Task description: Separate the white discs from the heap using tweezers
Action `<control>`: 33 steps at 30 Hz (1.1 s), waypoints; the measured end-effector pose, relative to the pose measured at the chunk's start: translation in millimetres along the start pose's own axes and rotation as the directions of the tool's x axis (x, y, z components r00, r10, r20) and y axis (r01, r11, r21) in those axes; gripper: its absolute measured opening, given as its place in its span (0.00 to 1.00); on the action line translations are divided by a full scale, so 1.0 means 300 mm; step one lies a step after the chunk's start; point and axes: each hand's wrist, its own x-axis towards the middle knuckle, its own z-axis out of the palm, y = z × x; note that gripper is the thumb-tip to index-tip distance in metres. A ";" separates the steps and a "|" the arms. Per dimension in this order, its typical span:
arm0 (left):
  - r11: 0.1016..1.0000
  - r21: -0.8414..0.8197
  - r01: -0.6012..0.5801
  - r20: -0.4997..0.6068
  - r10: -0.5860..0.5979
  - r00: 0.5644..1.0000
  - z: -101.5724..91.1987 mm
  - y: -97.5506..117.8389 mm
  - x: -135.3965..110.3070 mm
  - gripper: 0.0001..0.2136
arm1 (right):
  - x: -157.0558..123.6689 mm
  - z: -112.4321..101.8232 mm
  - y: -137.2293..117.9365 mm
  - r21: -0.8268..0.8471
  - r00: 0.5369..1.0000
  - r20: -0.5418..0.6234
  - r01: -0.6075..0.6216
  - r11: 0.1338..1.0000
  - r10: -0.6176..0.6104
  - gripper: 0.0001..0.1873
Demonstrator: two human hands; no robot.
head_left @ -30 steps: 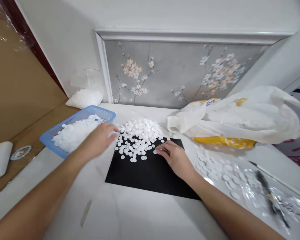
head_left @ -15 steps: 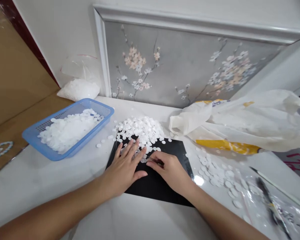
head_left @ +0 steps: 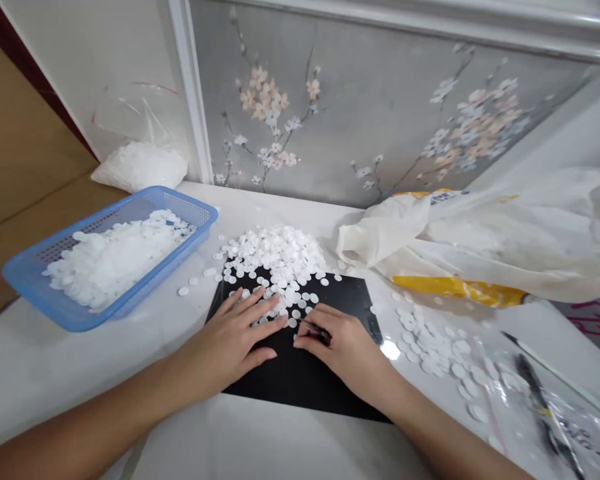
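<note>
White discs [head_left: 280, 250] are now engaging the newly arrived left hand [head_left: 237, 339], fingers spread, alongside the right hand [head_left: 343, 343], pinching a dark tool [head_left: 316, 329].

From above and behind the left hand [head_left: 240, 337] and right hand [head_left: 343, 340], the head camera looks forward and down, near.

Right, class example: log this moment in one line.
left hand: spread over white discs | right hand: pinching slim tool | black sheet: beneath both
</note>
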 end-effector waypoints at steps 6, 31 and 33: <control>0.982 -0.179 0.056 -0.076 -0.071 0.995 -0.019 0.005 0.018 0.11 | -0.005 -0.014 -0.007 0.139 0.997 0.076 -0.044 0.989 0.034 0.05; 0.995 -0.094 0.033 -0.170 -0.049 0.984 0.002 -0.002 0.004 0.13 | 0.010 -0.051 0.015 -0.010 0.980 -0.198 -0.033 0.999 0.030 0.11; 0.995 -0.089 0.035 -0.192 -0.052 0.980 0.000 0.000 0.006 0.13 | 0.000 -0.038 0.008 0.023 0.988 -0.152 0.041 0.999 -0.037 0.08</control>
